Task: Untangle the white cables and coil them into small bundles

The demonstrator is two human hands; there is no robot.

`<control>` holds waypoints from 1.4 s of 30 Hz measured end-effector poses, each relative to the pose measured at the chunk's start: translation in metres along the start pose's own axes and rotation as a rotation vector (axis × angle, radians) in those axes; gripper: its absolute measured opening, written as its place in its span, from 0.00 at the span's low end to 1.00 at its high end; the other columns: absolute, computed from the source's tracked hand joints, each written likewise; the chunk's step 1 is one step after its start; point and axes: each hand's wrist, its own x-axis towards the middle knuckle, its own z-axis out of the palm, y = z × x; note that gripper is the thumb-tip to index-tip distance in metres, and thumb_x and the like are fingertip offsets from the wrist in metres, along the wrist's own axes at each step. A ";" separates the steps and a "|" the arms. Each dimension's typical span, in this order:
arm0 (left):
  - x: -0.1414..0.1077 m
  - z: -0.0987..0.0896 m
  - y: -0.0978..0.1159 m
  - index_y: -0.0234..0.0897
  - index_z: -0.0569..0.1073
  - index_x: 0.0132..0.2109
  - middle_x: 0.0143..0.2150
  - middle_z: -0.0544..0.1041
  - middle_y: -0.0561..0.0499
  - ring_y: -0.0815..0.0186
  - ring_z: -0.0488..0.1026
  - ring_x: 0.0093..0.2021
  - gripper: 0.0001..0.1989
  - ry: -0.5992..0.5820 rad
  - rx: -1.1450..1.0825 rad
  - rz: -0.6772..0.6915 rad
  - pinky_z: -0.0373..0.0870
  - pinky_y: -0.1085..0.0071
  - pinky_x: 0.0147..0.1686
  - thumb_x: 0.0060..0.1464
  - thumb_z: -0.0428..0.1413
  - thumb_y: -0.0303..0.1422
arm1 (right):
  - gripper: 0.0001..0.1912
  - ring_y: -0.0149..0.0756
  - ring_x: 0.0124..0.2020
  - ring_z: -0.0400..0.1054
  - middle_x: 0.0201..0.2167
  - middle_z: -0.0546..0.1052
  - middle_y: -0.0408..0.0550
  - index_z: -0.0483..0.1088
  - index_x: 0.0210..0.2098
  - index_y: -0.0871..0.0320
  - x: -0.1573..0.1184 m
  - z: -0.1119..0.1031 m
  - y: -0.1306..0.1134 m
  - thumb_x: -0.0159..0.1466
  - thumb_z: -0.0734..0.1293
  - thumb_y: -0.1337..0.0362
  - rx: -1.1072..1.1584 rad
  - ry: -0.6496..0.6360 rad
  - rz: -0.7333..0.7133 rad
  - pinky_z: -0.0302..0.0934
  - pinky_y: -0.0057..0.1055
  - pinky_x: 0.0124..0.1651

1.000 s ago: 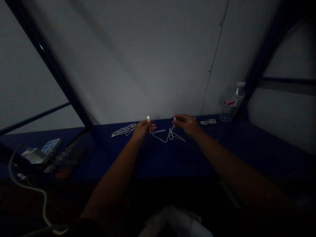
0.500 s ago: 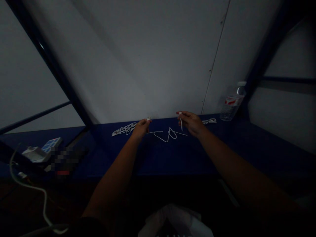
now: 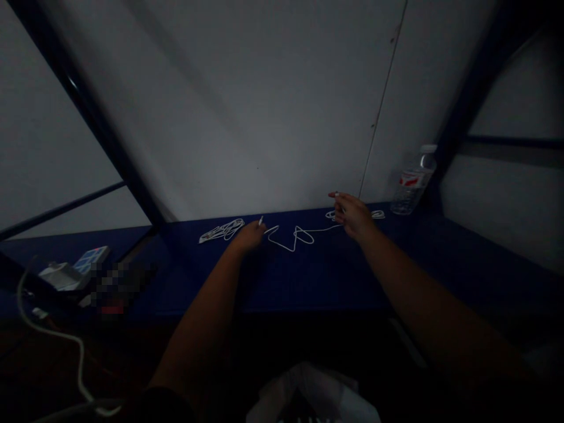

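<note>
A thin white cable [image 3: 294, 241] lies in loose bends on the blue shelf [image 3: 308, 282], running between my two hands. My left hand [image 3: 250, 236] is closed on one end of it, with a small white connector poking up from the fingers. The other end is pinched in my right hand [image 3: 353, 216], raised a little near the wall. Beside my left hand rests a coiled white cable [image 3: 220, 230]. Another white coil [image 3: 378, 214] sits behind my right hand, partly hidden by it.
A clear plastic bottle [image 3: 410, 185] with a red and white label stands at the back right. On the left are a white power strip [image 3: 91, 258] and a blurred dark item. A pale wall rises behind the shelf, between blue posts.
My right hand has moved right, drawing its end of the cable away and uncovering part of the coil behind. My left hand has turned and dropped slightly, and its connector now points differently.
</note>
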 end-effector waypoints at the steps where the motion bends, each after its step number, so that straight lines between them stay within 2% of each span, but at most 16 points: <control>1: -0.003 0.000 0.003 0.36 0.76 0.45 0.37 0.78 0.42 0.57 0.75 0.39 0.20 -0.023 -0.043 0.018 0.67 0.65 0.38 0.60 0.51 0.47 | 0.15 0.21 0.16 0.48 0.20 0.61 0.37 0.74 0.41 0.57 0.000 0.001 0.001 0.57 0.70 0.56 -0.011 -0.008 0.004 0.41 0.21 0.15; 4: -0.012 -0.002 0.013 0.38 0.74 0.54 0.40 0.79 0.42 0.56 0.75 0.40 0.29 -0.071 -0.153 0.053 0.68 0.65 0.38 0.53 0.56 0.54 | 0.14 0.21 0.15 0.47 0.20 0.60 0.37 0.74 0.40 0.57 -0.001 0.003 0.004 0.58 0.70 0.56 -0.033 -0.024 0.011 0.41 0.22 0.15; 6: -0.016 -0.003 0.019 0.40 0.70 0.59 0.44 0.78 0.43 0.56 0.75 0.42 0.36 -0.058 -0.162 0.077 0.68 0.66 0.40 0.47 0.62 0.53 | 0.14 0.21 0.15 0.47 0.20 0.59 0.36 0.74 0.40 0.58 -0.002 0.003 0.005 0.58 0.70 0.56 -0.042 -0.030 0.013 0.41 0.22 0.15; 8: -0.018 -0.004 0.022 0.39 0.72 0.57 0.44 0.78 0.45 0.58 0.74 0.43 0.35 -0.086 -0.163 0.113 0.67 0.66 0.41 0.45 0.63 0.52 | 0.14 0.21 0.15 0.46 0.20 0.59 0.36 0.74 0.40 0.58 -0.002 0.002 0.006 0.58 0.70 0.56 -0.050 -0.031 0.017 0.40 0.22 0.15; 11: -0.017 -0.004 0.022 0.36 0.78 0.42 0.35 0.77 0.48 0.61 0.73 0.37 0.25 -0.148 -0.140 0.151 0.65 0.67 0.38 0.50 0.58 0.54 | 0.14 0.21 0.15 0.46 0.19 0.58 0.36 0.74 0.40 0.59 -0.002 0.002 0.007 0.58 0.70 0.56 -0.062 -0.030 0.022 0.41 0.22 0.15; 15: -0.012 -0.001 0.016 0.36 0.74 0.34 0.28 0.73 0.49 0.63 0.69 0.30 0.23 -0.079 -0.059 0.194 0.63 0.68 0.31 0.47 0.60 0.54 | 0.13 0.21 0.15 0.46 0.19 0.58 0.36 0.74 0.39 0.58 0.000 0.001 0.007 0.59 0.69 0.57 -0.066 -0.026 0.029 0.41 0.22 0.15; 18: -0.010 0.002 0.012 0.37 0.74 0.35 0.33 0.75 0.48 0.62 0.71 0.33 0.24 -0.081 -0.011 0.227 0.64 0.68 0.32 0.39 0.66 0.51 | 0.13 0.21 0.15 0.47 0.19 0.59 0.37 0.74 0.39 0.58 0.000 0.001 0.006 0.58 0.69 0.56 -0.065 -0.023 0.030 0.41 0.21 0.15; 21: -0.011 0.004 0.010 0.37 0.74 0.42 0.38 0.77 0.46 0.59 0.74 0.36 0.30 -0.146 0.002 0.205 0.66 0.67 0.35 0.31 0.71 0.47 | 0.13 0.21 0.15 0.48 0.19 0.59 0.37 0.74 0.38 0.57 -0.001 0.001 0.006 0.58 0.70 0.56 -0.070 -0.017 0.027 0.42 0.21 0.14; 24: -0.013 0.005 0.010 0.38 0.74 0.46 0.36 0.78 0.47 0.58 0.75 0.35 0.36 -0.231 0.006 0.183 0.67 0.67 0.35 0.27 0.73 0.43 | 0.13 0.21 0.15 0.48 0.19 0.59 0.37 0.74 0.38 0.58 -0.002 0.002 0.004 0.57 0.70 0.56 -0.064 -0.006 0.025 0.42 0.21 0.14; 28: -0.015 0.008 0.010 0.37 0.75 0.48 0.38 0.79 0.44 0.52 0.76 0.40 0.41 -0.192 0.076 0.214 0.67 0.65 0.37 0.21 0.74 0.41 | 0.13 0.22 0.16 0.48 0.17 0.57 0.35 0.74 0.37 0.58 -0.005 0.004 0.002 0.55 0.72 0.58 -0.065 0.021 0.023 0.43 0.20 0.15; 31: -0.014 0.009 0.012 0.38 0.74 0.52 0.45 0.78 0.42 0.51 0.74 0.45 0.42 -0.168 0.062 0.270 0.67 0.65 0.40 0.25 0.74 0.42 | 0.13 0.21 0.15 0.48 0.16 0.56 0.34 0.73 0.37 0.58 -0.006 0.006 -0.001 0.53 0.73 0.61 -0.077 0.030 0.008 0.43 0.20 0.15; 33: -0.015 0.007 0.016 0.39 0.74 0.52 0.46 0.78 0.44 0.55 0.74 0.44 0.35 -0.216 -0.048 0.293 0.67 0.66 0.39 0.35 0.70 0.44 | 0.13 0.21 0.15 0.47 0.16 0.56 0.34 0.73 0.37 0.58 -0.007 0.007 -0.002 0.53 0.73 0.61 -0.083 0.031 0.007 0.43 0.20 0.15; 35: -0.019 0.003 0.022 0.38 0.76 0.51 0.41 0.78 0.46 0.60 0.74 0.39 0.26 -0.272 -0.178 0.309 0.66 0.68 0.37 0.46 0.64 0.45 | 0.13 0.22 0.15 0.47 0.15 0.55 0.34 0.73 0.37 0.59 -0.007 0.008 -0.001 0.54 0.72 0.61 -0.092 0.033 0.015 0.42 0.20 0.15; 37: -0.022 0.000 0.027 0.38 0.77 0.52 0.35 0.77 0.49 0.64 0.72 0.34 0.23 -0.296 -0.258 0.307 0.64 0.70 0.35 0.53 0.59 0.47 | 0.12 0.22 0.15 0.48 0.15 0.55 0.34 0.73 0.37 0.59 -0.007 0.008 0.000 0.55 0.72 0.60 -0.112 0.037 0.018 0.42 0.20 0.15; 40: -0.023 0.001 0.029 0.37 0.79 0.49 0.27 0.73 0.51 0.66 0.69 0.29 0.24 -0.234 -0.327 0.258 0.63 0.70 0.31 0.57 0.54 0.50 | 0.13 0.22 0.14 0.48 0.15 0.56 0.34 0.74 0.37 0.58 -0.005 0.007 0.003 0.55 0.72 0.59 -0.152 0.037 0.021 0.43 0.20 0.15; 42: -0.018 0.005 0.025 0.36 0.79 0.42 0.26 0.72 0.51 0.67 0.68 0.28 0.24 -0.143 -0.412 0.216 0.64 0.71 0.31 0.58 0.52 0.52 | 0.13 0.22 0.14 0.48 0.15 0.55 0.34 0.74 0.38 0.58 -0.005 0.007 0.005 0.56 0.72 0.58 -0.167 0.027 0.028 0.43 0.20 0.14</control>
